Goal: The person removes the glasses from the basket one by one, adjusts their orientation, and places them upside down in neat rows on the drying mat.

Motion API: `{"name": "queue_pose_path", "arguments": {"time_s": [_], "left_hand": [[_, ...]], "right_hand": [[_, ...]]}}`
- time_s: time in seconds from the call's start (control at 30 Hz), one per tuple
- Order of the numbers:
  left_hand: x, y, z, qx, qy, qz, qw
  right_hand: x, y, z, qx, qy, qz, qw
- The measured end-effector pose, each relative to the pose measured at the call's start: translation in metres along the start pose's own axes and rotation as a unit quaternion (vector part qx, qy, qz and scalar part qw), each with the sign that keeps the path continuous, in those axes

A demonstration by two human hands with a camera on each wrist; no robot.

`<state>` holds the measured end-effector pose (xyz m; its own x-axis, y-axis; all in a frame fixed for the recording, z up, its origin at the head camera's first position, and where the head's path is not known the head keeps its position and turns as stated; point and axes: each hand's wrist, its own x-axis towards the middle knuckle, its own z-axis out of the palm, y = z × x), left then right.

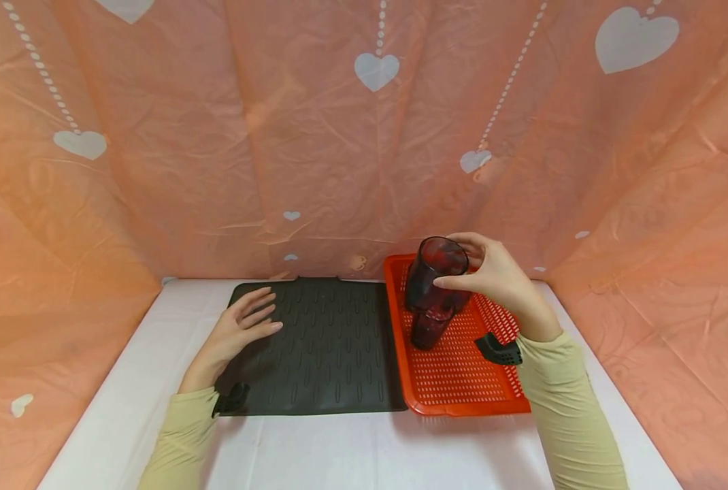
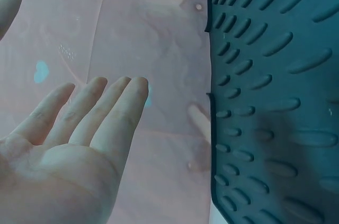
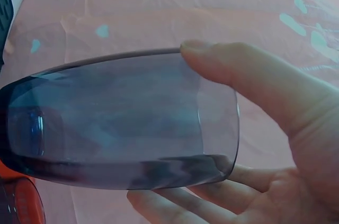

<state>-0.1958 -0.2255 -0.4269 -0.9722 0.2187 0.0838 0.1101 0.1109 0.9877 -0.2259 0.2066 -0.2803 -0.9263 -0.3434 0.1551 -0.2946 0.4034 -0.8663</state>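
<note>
My right hand (image 1: 495, 275) grips a tall dark purple drinking glass (image 1: 426, 275) near its rim, thumb on one side and fingers on the other. The right wrist view shows the same see-through glass (image 3: 116, 118) lengthwise, with nothing visible inside. Below it, at the left of the red plastic basket (image 1: 405, 371), lies at least one more dark glass (image 1: 428, 332); the held glass partly hides what is behind it. My left hand (image 1: 235, 330) hovers over the left part of a black ridged mat (image 1: 327, 347). Its fingers are loosely spread and hold nothing.
The basket stands directly right of the mat, its edge against the mat's right side. Both are on a white-covered table (image 1: 315, 449). An orange curtain (image 1: 327, 136) with white hearts encloses the back and both sides.
</note>
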Motion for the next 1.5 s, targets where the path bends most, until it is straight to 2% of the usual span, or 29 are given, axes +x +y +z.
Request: {"name": "queue_pose_path", "arguments": {"time_s": [0.27, 0.7, 0.87, 1.07, 1.37, 1.5], "left_hand": [[0.004, 0.002, 0.006, -0.006, -0.01, 0.005, 0.9999], [0.008, 0.004, 0.015, -0.018, -0.023, 0.008, 0.9995], [0.009, 0.005, 0.021, -0.023, -0.027, 0.018, 0.9992], [0.011, 0.002, 0.03, -0.025, -0.033, 0.021, 0.9989], [0.015, -0.002, 0.045, -0.073, -0.053, 0.032, 0.9954], [0.017, -0.002, 0.05, -0.076, -0.055, 0.031, 0.9952]], "right_hand": [[0.009, 0.001, 0.016, 0.03, -0.022, -0.002, 0.999], [0.019, 0.006, 0.043, 0.03, -0.048, -0.001, 0.998], [0.022, 0.008, 0.054, 0.023, -0.051, -0.009, 0.998], [0.025, 0.014, 0.066, 0.028, -0.06, 0.003, 0.998], [0.026, 0.015, 0.078, 0.025, -0.061, -0.001, 0.998], [0.027, 0.015, 0.082, 0.03, -0.06, -0.004, 0.998]]}}
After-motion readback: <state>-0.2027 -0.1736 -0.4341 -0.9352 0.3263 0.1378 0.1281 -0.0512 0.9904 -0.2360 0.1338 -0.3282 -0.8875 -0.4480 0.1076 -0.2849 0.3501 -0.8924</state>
